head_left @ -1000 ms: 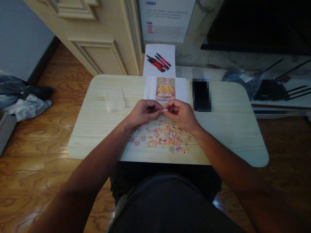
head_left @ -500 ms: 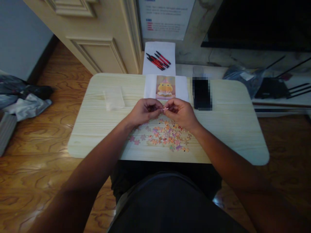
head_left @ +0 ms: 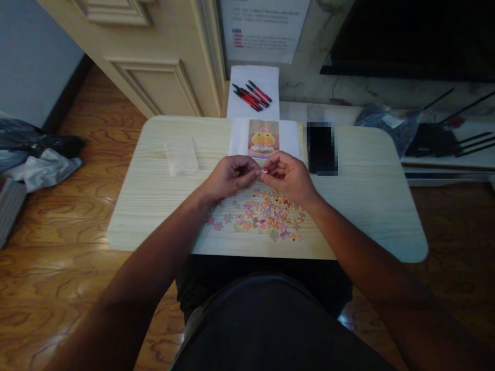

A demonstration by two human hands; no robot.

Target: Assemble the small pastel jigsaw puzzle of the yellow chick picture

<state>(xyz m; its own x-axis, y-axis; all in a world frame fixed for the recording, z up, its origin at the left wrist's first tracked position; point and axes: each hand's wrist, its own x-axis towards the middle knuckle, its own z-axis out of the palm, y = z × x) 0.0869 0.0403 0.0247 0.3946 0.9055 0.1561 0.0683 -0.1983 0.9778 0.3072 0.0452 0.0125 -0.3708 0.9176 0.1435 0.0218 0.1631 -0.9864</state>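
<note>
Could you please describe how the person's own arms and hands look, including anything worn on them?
The left hand and right hand are bare, without gloves. No sleeve, watch or bracelet shows on the forearms; rings, if any, cannot be made out. A dark garment covers the torso.

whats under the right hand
Scattered puzzle pieces show on the table along the near edge of the right hand; whatever lies directly beneath it is covered and cannot be seen.

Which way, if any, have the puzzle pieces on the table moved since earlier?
No: against the near edge of the table, the visible pieces show no clear shift.
</note>
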